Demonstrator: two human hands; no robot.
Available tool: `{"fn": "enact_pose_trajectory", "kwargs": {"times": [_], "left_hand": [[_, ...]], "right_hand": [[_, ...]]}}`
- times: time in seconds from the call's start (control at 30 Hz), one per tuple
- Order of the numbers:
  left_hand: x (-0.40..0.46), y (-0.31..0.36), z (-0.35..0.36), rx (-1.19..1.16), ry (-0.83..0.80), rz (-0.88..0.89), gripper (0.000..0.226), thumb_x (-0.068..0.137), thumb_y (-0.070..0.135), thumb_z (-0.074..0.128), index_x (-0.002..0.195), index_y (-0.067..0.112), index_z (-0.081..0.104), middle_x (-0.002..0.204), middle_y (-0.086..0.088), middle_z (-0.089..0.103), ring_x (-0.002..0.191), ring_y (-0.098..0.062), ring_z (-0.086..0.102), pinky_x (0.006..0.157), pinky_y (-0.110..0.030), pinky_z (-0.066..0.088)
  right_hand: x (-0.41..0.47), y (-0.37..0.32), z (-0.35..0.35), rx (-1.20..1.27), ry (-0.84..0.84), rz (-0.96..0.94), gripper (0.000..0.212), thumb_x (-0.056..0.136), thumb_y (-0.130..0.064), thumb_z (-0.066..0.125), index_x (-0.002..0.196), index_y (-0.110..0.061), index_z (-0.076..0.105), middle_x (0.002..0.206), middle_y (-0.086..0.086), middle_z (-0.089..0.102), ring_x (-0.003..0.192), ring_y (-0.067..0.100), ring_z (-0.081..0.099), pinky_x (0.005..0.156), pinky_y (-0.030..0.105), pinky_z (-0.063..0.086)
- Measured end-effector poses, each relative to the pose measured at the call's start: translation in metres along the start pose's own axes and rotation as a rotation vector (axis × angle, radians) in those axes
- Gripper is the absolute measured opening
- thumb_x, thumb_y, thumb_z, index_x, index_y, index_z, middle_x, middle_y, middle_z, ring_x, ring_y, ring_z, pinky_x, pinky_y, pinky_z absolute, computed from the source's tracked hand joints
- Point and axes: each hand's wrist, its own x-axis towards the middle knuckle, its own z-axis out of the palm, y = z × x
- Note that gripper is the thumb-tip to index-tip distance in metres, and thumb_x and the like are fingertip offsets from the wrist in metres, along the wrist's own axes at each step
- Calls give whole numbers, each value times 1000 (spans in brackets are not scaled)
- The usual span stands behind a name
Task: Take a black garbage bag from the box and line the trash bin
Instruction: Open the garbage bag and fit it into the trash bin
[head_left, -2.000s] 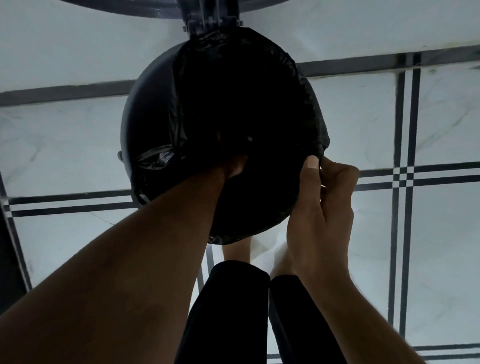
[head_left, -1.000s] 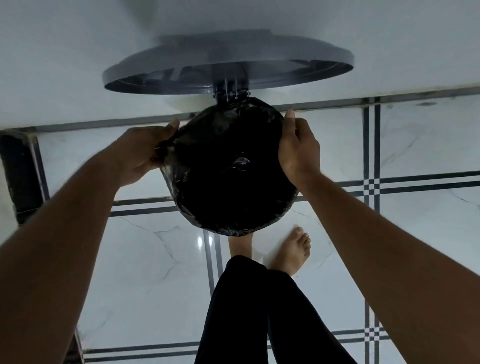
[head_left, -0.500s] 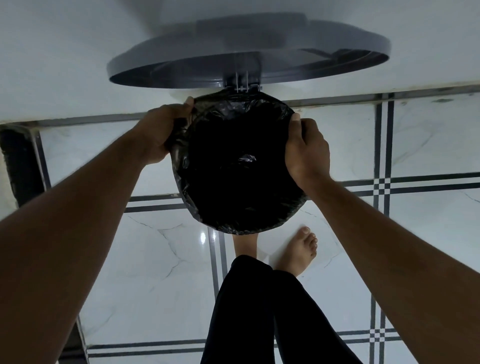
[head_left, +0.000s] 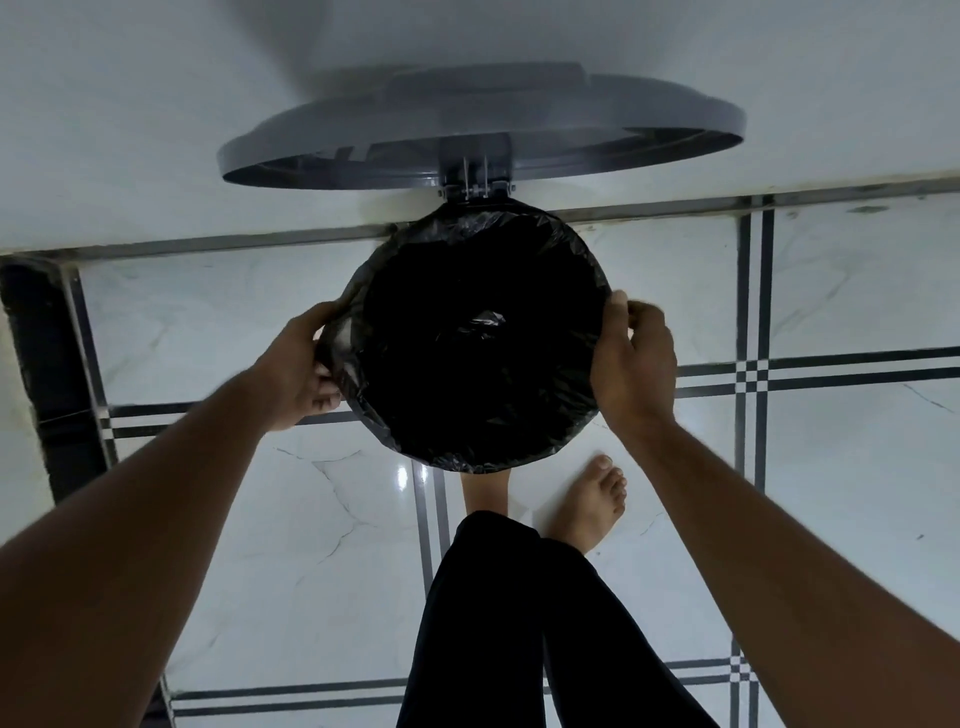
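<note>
A round trash bin stands on the floor with its grey hinged lid (head_left: 483, 124) raised against the wall. A black garbage bag (head_left: 478, 343) fills the bin and is folded over the whole rim, hiding the bin's body. My left hand (head_left: 301, 369) pinches the bag's overhang on the left side of the rim. My right hand (head_left: 634, 364) rests against the rim's right side, thumb on the bag's edge and fingers curled; whether it grips the plastic I cannot tell. The bag box is out of view.
White marble floor tiles (head_left: 260, 519) with dark stripe borders surround the bin. A white wall (head_left: 156, 130) rises behind it. My bare feet (head_left: 587, 504) and black trouser legs (head_left: 509, 623) are just in front of the bin. A dark gap (head_left: 47, 364) lies far left.
Both hands slid from the far part of the rim down to its left and right sides, and the bag's edge now lies smoother around the rim. The view pulled back slightly.
</note>
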Motion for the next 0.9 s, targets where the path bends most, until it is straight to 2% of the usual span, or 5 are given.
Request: {"fn": "enact_pose_trajectory", "kwargs": {"times": [0.17,0.3,0.6,0.73,0.9], "left_hand": [[-17,-27,-9,-296,-164,-47,49,86,67,76,94,19,72,89,0,70,76,-20,67,94,-39,48],[-24,-50,-8,-436,-172,40,20,101,43,71,105,25,78,105,6,73,91,-18,76,104,-39,52],[-29,-81,22,-623,-122,16,28,109,35,62,110,18,84,130,-3,80,104,-17,81,83,-35,67],[-42,-99,29,-695,-212,46,35,108,52,60,117,27,82,141,1,75,125,-22,74,106,-44,56],[-40,-114,38,-751,-219,-18,28,100,24,54,105,20,81,137,0,74,125,-26,72,116,-47,48]], "right_hand": [[-22,41,-3,201,-55,352,61,107,-67,37,120,-15,66,114,-4,72,109,22,68,91,40,52],[-37,53,-6,448,-124,577,56,114,-62,40,141,-20,65,132,2,74,115,22,74,92,42,58],[-56,64,-1,642,-216,728,39,116,-24,43,132,-23,78,120,2,83,114,21,78,98,41,62],[-53,69,-3,645,-233,713,22,110,-21,59,115,-19,80,101,-3,83,105,19,77,90,36,60],[-48,73,-8,580,-196,677,17,109,-33,71,104,-19,79,95,-5,82,95,14,78,80,31,59]]}}
